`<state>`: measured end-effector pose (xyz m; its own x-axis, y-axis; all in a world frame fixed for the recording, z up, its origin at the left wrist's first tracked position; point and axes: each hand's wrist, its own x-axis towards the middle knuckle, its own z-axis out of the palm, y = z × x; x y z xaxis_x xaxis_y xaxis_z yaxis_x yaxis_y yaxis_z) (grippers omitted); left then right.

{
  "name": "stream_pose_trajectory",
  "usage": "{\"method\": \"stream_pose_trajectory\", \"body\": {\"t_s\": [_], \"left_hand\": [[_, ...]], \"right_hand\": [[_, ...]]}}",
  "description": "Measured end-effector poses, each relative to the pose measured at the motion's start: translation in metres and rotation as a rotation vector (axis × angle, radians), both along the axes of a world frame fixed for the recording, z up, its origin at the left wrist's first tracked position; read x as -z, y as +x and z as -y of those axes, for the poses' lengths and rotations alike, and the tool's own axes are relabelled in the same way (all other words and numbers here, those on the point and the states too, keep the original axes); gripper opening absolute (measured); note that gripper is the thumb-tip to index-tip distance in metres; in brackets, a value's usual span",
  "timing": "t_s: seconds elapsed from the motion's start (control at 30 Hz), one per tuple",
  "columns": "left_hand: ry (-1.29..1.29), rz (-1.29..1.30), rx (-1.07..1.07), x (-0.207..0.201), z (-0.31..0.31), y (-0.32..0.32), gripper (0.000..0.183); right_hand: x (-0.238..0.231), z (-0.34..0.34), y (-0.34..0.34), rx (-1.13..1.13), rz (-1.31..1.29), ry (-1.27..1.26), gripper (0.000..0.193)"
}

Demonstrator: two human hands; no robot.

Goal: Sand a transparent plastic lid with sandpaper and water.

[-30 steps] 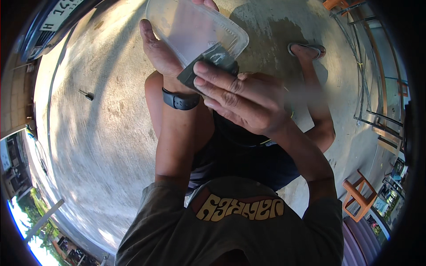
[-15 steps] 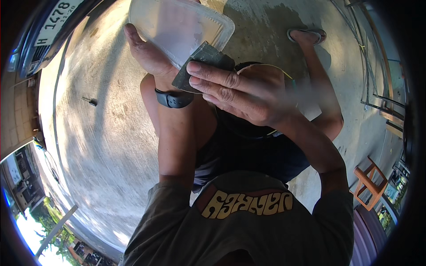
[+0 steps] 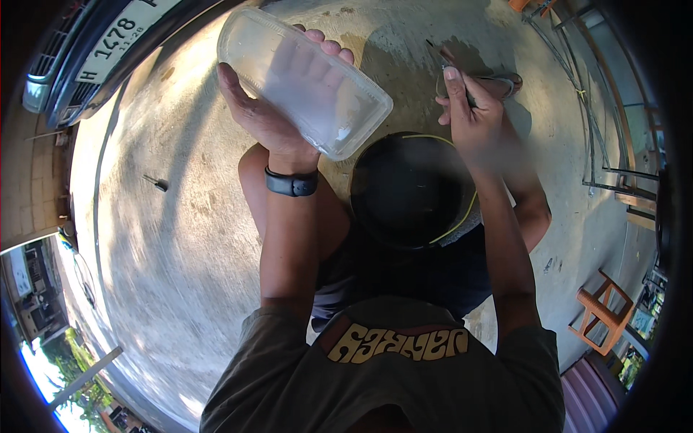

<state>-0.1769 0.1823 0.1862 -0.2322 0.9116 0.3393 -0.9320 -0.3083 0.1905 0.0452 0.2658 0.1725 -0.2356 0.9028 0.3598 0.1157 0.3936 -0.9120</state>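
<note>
My left hand (image 3: 253,119) holds a clear plastic food container (image 3: 339,108) with rounded corners and a ridged rim. Its fingers curl round the far edge, and the palm shows hazily through the plastic. To the right, my right hand (image 3: 473,115) is raised off the container, thumb up, pinching a thin dark grey piece of sandpaper (image 3: 436,56) that is seen nearly edge-on and partly hidden by the fingers. Between my knees stands a black bucket (image 3: 364,169) with a yellow handle, below and between the two hands; its inside is too dark to make out.
Concrete floor (image 3: 195,245) surrounds me, with a wet patch (image 3: 393,54) beyond the bucket. A vehicle's front (image 3: 61,68) is at upper left. A small dark object (image 3: 157,183) lies at left. Metal frames (image 3: 595,137) and an orange stool (image 3: 603,312) stand at right.
My right hand has lifted the sandpaper off the container and moved right and away, uncovering the bucket. The container has tilted and shifted slightly nearer, still in my left hand.
</note>
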Motion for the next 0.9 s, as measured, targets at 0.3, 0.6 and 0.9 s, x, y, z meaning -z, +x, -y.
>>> {"method": "stream_pose_trajectory", "body": {"t_s": [0.3, 0.6, 0.9], "left_hand": [[-0.533, -0.58, 0.02, 0.024, -0.012, 0.058, 0.047], [-0.815, -0.693, 0.478, 0.185, 0.003, 0.127, 0.055], [-1.113, -0.543, 0.763, 0.317, 0.053, 0.068, 0.036]], "right_hand": [[0.106, 0.005, 0.081, 0.217, -0.202, -0.521, 0.04], [0.181, 0.011, 0.095, 0.075, -0.362, -0.627, 0.043], [0.174, 0.013, 0.096, -0.044, -0.429, -0.539, 0.04]]}}
